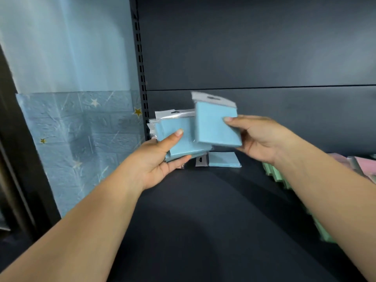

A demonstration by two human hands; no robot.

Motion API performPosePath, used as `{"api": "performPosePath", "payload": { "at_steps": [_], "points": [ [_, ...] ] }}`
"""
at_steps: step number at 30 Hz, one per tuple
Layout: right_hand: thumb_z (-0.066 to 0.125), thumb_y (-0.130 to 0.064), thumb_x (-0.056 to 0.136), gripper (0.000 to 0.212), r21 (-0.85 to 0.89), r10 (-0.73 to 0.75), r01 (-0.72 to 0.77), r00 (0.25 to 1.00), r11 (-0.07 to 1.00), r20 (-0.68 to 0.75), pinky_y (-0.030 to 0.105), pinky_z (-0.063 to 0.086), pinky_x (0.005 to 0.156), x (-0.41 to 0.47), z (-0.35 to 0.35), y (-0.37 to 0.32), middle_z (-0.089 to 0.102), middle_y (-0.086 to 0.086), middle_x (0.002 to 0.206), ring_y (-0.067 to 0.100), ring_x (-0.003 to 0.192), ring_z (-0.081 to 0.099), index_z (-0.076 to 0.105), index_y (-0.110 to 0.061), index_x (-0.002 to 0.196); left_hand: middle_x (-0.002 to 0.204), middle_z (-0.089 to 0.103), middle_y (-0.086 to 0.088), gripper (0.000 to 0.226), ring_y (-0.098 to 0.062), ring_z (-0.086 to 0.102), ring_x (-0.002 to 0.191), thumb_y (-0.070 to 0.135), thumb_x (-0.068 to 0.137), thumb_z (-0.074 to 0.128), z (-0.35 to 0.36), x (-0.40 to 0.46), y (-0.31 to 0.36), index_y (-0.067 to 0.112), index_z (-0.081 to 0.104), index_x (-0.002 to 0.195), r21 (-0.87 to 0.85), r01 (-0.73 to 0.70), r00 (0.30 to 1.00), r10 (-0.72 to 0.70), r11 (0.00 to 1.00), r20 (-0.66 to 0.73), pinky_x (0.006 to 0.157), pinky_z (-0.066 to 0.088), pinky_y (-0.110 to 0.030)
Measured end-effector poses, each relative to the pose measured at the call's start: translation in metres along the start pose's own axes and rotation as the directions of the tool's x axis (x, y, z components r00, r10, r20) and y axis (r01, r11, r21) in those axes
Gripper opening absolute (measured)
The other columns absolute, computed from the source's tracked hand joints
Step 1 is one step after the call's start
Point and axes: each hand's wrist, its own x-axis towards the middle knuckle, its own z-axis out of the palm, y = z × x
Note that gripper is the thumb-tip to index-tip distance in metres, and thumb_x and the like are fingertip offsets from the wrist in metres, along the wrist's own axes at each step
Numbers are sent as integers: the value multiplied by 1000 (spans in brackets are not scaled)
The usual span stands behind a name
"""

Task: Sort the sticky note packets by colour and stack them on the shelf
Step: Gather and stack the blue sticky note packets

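Clearly the sorting is under way but not finished, judging by how the packets lie. At the left, the left hand (160,159) holds a fanned bundle of blue packets (175,135); its grip is closed on them, thumb pressed on the top face and fingers curled beneath. Just right of it, the right hand (256,139) holds up a single blue packet (216,125), thumb on the front and fingers behind, the packet tilted and raised a little above the bundle, close beside it. It looks about to join the bundle, or has just come off it; which, I cannot tell.

Below the two hands, one more blue packet (223,159) lies flat on the dark shelf (203,200), near the back panel. Farther right, a row of green packets (278,174) runs along the shelf, partly hidden by the right forearm, and pink packets (362,163) sit at the far right edge. So the colours seem roughly grouped, yet the blues are not stacked on the shelf.

Each blue packet is a flat square pad in a clear sleeve, with a pale hang-tab at the top; the raised one is somewhat blurred.
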Motion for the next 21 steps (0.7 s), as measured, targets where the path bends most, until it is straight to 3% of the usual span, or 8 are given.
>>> {"api": "performPosePath", "payload": {
  "at_steps": [3, 6, 11, 14, 17, 19, 21],
  "points": [
    [60, -4, 86, 12, -151, 3, 4, 999, 988, 50, 30, 57, 71, 0, 10, 13, 69, 6, 83, 15, 68, 66, 64, -4, 98, 97, 71, -7, 37, -16, 70, 79, 28, 78, 62, 3, -2, -2, 11, 59, 110, 36, -6, 996, 3, 999, 89, 57, 59, -27],
    [59, -8, 88, 17, -152, 12, 0, 997, 988, 82, 28, 55, 69, 0, 15, 23, 68, 4, 88, 16, 75, 64, 60, -9, 105, 90, 74, -3, 48, -14, 72, 74, 37, 62, 63, 4, -4, -5, 16, 60, 105, 109, -17, 986, -2, 994, 166, 60, 59, -27],
    [64, -11, 85, 32, -267, -12, 42, 993, 963, 114, 32, 52, 78, 3, 17, 33, 64, 7, 108, 19, 87, 62, 49, -16, 113, 79, 75, 1, 20, -12, 71, 70, 4, 81, 59, 3, -3, -11, 20, 63, 93, 221, -37, 969, -18, 975, 245, 61, 59, -26],
    [64, -5, 83, 44, -234, 46, 2, 979, 972, 200, 32, 52, 86, 5, 7, 32, 63, 7, 115, 21, 96, 63, 48, -13, 123, 91, 74, 2, 36, -15, 71, 83, -2, 75, 65, -3, 1, -12, 22, 62, 101, 279, -98, 948, 4, 955, 319, 72, 58, -31],
    [60, 9, 81, 36, -285, 68, 23, 949, 958, 307, 27, 53, 87, 5, -2, 36, 68, 2, 104, 16, 94, 64, 60, -15, 108, 113, 67, 0, 67, -15, 64, 103, -5, 68, 73, -10, 8, -17, 20, 49, 124, 441, -165, 939, 5, 882, 343, 83, 55, -27],
    [61, 15, 77, 41, -303, 52, 44, 952, 952, 302, 25, 53, 86, 6, -4, 41, 68, 1, 103, 15, 95, 65, 59, -16, 105, 117, 63, 2, 63, -11, 61, 106, -7, 75, 68, -12, 11, -20, 19, 44, 128, 526, -195, 944, 12, 828, 330, 83, 53, -19],
    [62, 19, 73, 55, -333, 37, 66, 955, 941, 294, 29, 50, 91, 9, -4, 47, 64, 7, 112, 21, 105, 62, 54, -14, 116, 117, 63, 2, 58, -13, 59, 110, -9, 78, 64, -14, 13, -22, 19, 47, 126, 578, -198, 946, 0, 791, 324, 85, 51, -19]
  ]
}}
